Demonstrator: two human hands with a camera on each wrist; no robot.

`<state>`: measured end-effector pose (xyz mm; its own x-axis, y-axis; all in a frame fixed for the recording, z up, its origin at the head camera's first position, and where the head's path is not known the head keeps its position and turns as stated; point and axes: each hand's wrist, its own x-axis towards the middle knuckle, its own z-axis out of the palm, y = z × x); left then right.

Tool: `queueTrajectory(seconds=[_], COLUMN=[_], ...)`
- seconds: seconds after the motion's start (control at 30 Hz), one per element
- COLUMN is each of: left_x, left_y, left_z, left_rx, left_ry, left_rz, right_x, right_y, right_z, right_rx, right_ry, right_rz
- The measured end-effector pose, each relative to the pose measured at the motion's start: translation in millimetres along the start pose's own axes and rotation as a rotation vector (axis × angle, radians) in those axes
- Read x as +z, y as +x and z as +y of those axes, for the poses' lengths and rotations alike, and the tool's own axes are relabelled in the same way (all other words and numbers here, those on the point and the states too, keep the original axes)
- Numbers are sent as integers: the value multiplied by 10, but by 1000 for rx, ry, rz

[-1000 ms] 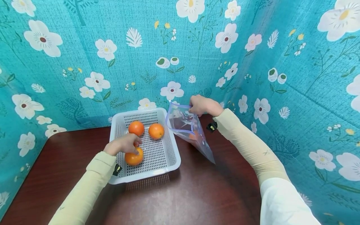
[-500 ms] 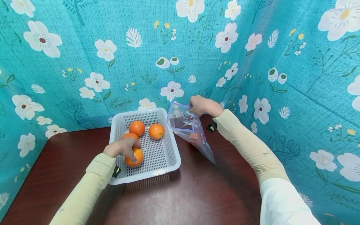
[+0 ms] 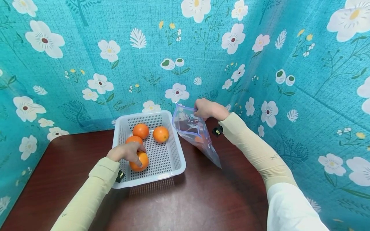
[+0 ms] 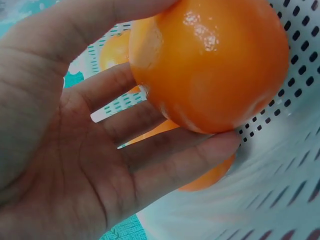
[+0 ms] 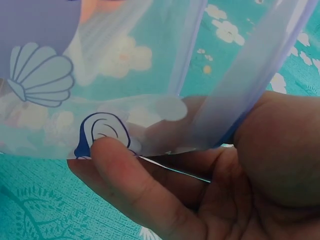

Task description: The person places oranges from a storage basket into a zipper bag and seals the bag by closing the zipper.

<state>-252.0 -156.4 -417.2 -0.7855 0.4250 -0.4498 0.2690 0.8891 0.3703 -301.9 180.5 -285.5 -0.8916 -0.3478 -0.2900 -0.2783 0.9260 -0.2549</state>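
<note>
My left hand (image 3: 127, 152) reaches into a white perforated basket (image 3: 156, 177) and grips the nearest orange (image 4: 215, 65), thumb on one side and fingers on the other. Behind it in the basket lie the other oranges: one beside the hand (image 3: 134, 139), one at the back (image 3: 140, 131) and one to the right (image 3: 161, 134). Right of the basket, my right hand (image 3: 209, 108) pinches the rim of a clear zip bag (image 3: 212, 152) printed with shells. The bag's mouth gapes toward the basket. An orange shape (image 3: 199, 139) shows through its film.
Basket and bag are on a dark reddish-brown table (image 3: 185, 205). A teal curtain with white flowers (image 3: 150, 73) hangs close behind and along the right side. The basket's raised walls surround my left hand.
My left fingers have come down around the nearest orange, which has shifted slightly right. The orange behind that hand has come into view. The right hand and bag have hardly moved.
</note>
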Motion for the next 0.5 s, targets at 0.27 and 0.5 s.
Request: queueTrajectory(seconds=[0.27,0.5], left_x=[-43,-89], left_y=[-30,-84], left_z=[9,25], left_rx=[25,109], left_ry=[-34,-60], left_rz=[16,69], right_x=[0,1], right_y=[-15,-28], right_z=[-9,-32], right_rx=[2,-13], right_ry=[20,17], right_rz=[-5,-4])
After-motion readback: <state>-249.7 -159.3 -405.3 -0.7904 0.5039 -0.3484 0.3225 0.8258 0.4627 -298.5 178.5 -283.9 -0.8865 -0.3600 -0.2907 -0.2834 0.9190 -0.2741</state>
